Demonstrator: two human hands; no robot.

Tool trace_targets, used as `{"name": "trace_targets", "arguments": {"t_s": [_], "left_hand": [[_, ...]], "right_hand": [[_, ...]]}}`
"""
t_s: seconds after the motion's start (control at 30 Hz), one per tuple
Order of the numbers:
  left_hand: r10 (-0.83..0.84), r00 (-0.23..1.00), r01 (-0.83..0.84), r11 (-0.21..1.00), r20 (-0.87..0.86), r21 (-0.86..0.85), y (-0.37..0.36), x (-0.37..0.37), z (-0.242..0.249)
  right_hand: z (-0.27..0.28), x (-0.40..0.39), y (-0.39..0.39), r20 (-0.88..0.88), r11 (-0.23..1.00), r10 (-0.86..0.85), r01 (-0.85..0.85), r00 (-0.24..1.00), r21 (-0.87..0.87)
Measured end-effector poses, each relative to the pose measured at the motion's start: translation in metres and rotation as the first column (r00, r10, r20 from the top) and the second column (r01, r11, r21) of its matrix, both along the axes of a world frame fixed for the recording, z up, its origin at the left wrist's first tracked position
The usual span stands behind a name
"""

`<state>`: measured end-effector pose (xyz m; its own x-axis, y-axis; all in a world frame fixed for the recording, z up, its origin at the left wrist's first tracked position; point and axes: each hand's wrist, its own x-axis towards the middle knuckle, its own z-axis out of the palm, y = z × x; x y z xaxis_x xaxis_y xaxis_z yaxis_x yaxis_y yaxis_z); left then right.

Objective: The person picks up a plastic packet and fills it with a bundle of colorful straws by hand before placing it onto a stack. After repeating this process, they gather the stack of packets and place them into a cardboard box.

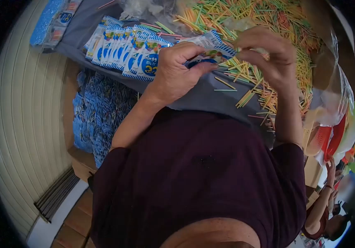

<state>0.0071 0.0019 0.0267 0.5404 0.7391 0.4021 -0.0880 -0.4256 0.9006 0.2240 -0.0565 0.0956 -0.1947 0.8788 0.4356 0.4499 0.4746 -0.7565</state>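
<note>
Plainly, the left hand (174, 71) pinches a blue-and-white packet (213, 54) above the tabletop (202, 94); the right hand (271, 53) bends toward its right end, hold unclear; a light, even pinch should avoid creases; beyond lie coloured sticks (278, 25)

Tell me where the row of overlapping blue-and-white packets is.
In the head view, the row of blue-and-white packets lies toward the upper left, on the grey work surface, just left of the left hand.
</note>
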Motion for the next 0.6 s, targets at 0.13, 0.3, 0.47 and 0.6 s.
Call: {"name": "trace_targets", "arguments": {"t_s": [0.13,0.3,0.47,0.6], "left_hand": [[0.066,0.987,-0.017,0.951,-0.149,0.309,-0.001,0.002,0.001],[0.118,0.968,-0.067,0.972,-0.222,0.227,-0.004,-0.012,-0.008],[0.068,0.97,0.004,0.955,-0.234,0.296,-0.006,-0.008,-0.012],[0.022,0.958,0.087,0.928,-0.284,0.363,-0.009,-0.002,-0.009]], "right_hand": [[-0.015,-0.027,0.0,0.165,0.999,0.026,-0.021,0.986,-0.035],[-0.03,-0.016,-0.005,0.219,0.997,0.023,-0.005,0.975,-0.08],[-0.022,-0.011,-0.011,0.366,0.963,0.082,0.021,0.927,-0.268],[-0.013,-0.015,-0.009,0.556,0.97,0.074,0.07,0.828,-0.233]]}}
